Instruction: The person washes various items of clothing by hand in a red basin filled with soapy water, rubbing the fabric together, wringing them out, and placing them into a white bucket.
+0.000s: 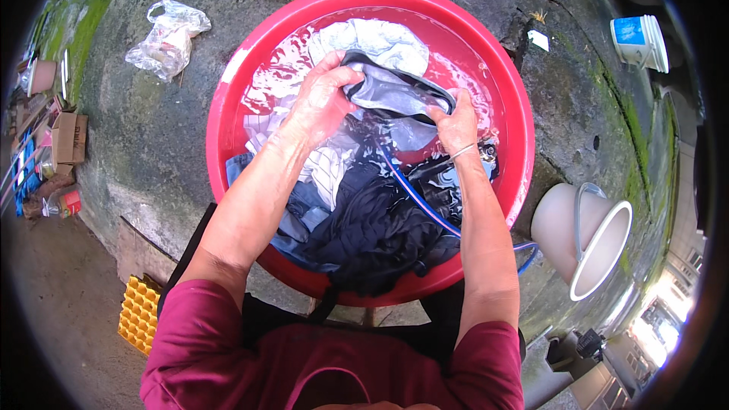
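Observation:
Between my two hands, a grey cloth item with a black band is stretched wide above the water. My left hand pinches its left end, and my right hand, with a bangle at the wrist, grips the right end. Below is a large red plastic tub holding water. A white cloth floats at the far side. White striped fabric and blue denim lie on the left, with dark wet clothing heaped at the near rim. A blue hose runs into the water.
A pale bucket lies tilted at the right, and a white pail is farther off. On the mossy concrete rests a clear plastic bag. A yellow egg tray and cardboard box are to the left.

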Demonstrator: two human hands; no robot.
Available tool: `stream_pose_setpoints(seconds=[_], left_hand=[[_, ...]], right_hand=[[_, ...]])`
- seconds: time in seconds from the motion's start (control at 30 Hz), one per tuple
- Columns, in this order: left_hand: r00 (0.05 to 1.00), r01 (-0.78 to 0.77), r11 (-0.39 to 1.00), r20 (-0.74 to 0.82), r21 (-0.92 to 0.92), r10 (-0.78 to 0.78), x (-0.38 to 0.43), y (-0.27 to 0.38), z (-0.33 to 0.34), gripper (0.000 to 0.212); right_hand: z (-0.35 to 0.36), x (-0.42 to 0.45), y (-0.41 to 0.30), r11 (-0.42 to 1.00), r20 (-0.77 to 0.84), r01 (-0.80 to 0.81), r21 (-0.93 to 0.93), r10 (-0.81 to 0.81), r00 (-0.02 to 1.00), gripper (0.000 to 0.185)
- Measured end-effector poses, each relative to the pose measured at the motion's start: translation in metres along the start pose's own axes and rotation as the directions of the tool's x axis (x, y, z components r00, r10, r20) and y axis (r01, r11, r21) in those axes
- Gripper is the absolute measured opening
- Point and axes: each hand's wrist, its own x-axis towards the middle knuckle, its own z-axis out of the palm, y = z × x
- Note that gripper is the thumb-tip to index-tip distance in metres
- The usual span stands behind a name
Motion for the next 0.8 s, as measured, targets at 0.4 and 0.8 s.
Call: stream_pose_setpoints(seconds=[0.4,0.8], left_hand=[[0.881,-0.262,0.743,-0.161,0.615,0.444,0.012,-0.036,0.004,0.010],[0.935,-0.286,-0.202,0.319,0.937,0.153,0.017,-0.082,-0.083,0.017]], right_hand=[[-0.036,0.006,-0.020,0.966,-0.038,-0.257,-0.037,0.256,0.966,0.023],[0.077,-0.011,0.052,0.995,-0.056,-0.098,0.033,0.100,0.993,0.023]])
